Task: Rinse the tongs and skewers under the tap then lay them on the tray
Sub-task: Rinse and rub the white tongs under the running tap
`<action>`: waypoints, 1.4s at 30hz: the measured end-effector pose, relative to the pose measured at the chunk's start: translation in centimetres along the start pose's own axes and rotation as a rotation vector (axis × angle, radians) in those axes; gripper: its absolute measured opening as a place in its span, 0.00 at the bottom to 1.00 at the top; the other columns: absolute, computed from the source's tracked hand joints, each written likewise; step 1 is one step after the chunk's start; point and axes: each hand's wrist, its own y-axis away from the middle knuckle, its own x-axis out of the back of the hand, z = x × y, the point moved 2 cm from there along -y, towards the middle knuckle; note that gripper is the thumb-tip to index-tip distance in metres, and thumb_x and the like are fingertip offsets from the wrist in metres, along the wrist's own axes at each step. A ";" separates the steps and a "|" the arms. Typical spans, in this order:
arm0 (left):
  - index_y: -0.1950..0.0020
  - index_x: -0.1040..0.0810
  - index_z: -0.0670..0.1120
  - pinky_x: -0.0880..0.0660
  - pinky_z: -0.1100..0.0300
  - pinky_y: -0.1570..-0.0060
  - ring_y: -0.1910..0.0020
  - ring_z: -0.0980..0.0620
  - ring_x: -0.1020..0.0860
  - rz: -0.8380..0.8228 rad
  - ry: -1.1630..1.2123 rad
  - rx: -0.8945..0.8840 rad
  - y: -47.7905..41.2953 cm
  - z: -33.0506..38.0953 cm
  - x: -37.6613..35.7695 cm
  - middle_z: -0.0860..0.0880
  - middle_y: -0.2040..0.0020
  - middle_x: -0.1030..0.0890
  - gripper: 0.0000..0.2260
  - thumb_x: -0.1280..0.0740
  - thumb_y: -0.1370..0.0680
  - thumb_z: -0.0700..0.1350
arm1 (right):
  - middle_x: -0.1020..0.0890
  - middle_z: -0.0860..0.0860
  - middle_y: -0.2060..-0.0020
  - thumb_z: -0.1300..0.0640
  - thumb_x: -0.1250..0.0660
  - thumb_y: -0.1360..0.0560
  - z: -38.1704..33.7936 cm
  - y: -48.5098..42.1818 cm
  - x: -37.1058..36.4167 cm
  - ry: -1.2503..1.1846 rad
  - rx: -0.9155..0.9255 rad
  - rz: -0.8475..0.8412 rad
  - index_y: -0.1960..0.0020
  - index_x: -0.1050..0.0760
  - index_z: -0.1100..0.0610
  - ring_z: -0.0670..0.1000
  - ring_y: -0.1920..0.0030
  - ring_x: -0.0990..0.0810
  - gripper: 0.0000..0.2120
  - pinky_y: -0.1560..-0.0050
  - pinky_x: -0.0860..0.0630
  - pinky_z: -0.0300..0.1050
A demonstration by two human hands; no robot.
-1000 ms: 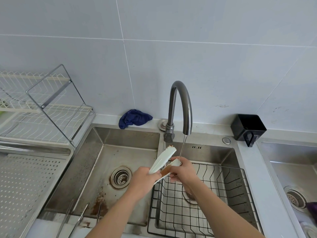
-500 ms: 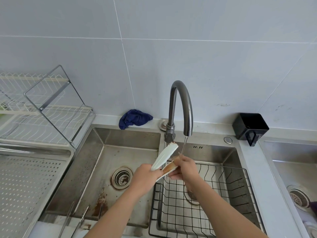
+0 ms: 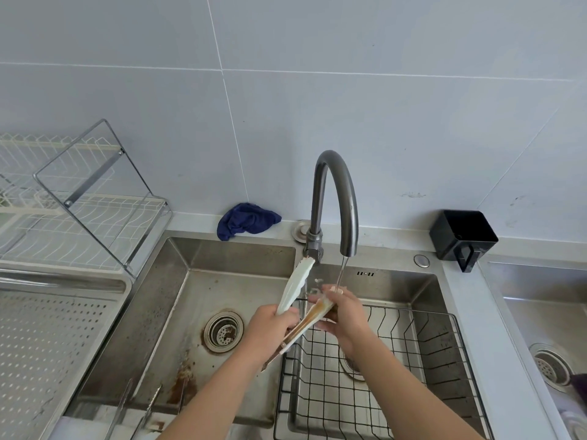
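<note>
White tongs with brown stains on the inside are held over the sink divider, arms spread. My left hand grips them near the hinge end. My right hand holds the lower arm of the tongs, fingers curled round it, right under the thin water stream from the grey tap. Metal tongs and skewers lie at the near edge of the left sink basin. The perforated steel tray sits to the left of the sink.
A black wire basket sits in the right basin. A blue cloth lies behind the left basin. A black cup stands at the back right. A wire dish rack stands at the left. Another sink lies far right.
My hands have lifted the tongs slightly toward the tap. My right hand has slid along the lower arm, under the stream.
</note>
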 end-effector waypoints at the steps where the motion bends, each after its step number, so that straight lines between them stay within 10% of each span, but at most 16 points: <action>1: 0.59 0.15 0.44 0.20 0.50 0.64 0.64 0.43 0.19 -0.005 0.056 0.024 -0.1 0.0 -0.3 0.35 0.60 0.15 0.06 0.30 0.25 0.44 | 0.12 0.60 0.52 0.67 0.36 0.22 0.2 0.2 -0.4 -0.061 -0.002 -0.048 0.41 0.24 0.59 0.58 0.56 0.13 0.11 0.55 0.16 0.54; 16: 0.46 0.17 0.39 0.21 0.51 0.64 0.62 0.41 0.17 0.056 0.422 0.061 -0.6 -1.7 -2.2 0.40 0.57 0.16 0.11 0.29 0.24 0.44 | 0.31 0.51 0.71 0.62 0.34 0.19 -2.3 0.3 -1.6 -0.300 0.039 -0.121 0.57 0.29 0.57 0.50 0.71 0.31 0.08 0.67 0.28 0.46; 24: 0.44 0.18 0.42 0.26 0.59 0.71 0.64 0.44 0.16 0.026 0.339 0.050 -0.7 -1.5 -2.6 0.36 0.55 0.15 0.12 0.32 0.21 0.49 | 0.25 0.56 0.63 0.68 0.36 0.20 -1.6 1.0 -1.9 -0.276 0.095 -0.246 0.46 0.26 0.59 0.54 0.64 0.24 0.06 0.52 0.21 0.52; 30: 0.48 0.16 0.45 0.26 0.58 0.71 0.65 0.43 0.18 -0.007 0.351 0.045 -0.8 -2.0 -3.1 0.44 0.62 0.16 0.15 0.32 0.27 0.53 | 0.29 0.50 0.68 0.39 0.36 0.20 -2.9 0.5 -0.7 -0.278 0.091 -0.103 0.42 0.27 0.59 0.49 0.71 0.31 0.23 0.66 0.24 0.46; 36: 0.49 0.17 0.40 0.32 0.59 0.75 0.69 0.45 0.22 -0.034 0.273 0.058 -1.1 -2.2 -3.5 0.40 0.62 0.18 0.20 0.31 0.31 0.55 | 0.42 0.47 0.71 0.25 0.41 0.28 -2.3 0.7 -0.9 -0.514 0.136 -0.136 0.64 0.28 0.52 0.47 0.72 0.42 0.29 0.73 0.40 0.42; 42: 0.53 0.19 0.40 0.35 0.62 0.78 0.74 0.46 0.24 -0.040 0.288 0.173 -0.9 -4.3 -2.8 0.39 0.64 0.17 0.13 0.36 0.25 0.50 | 0.30 0.50 0.65 0.48 0.33 0.20 -1.0 1.2 -1.0 -0.593 0.088 -0.306 0.56 0.22 0.56 0.49 0.68 0.32 0.12 0.66 0.32 0.43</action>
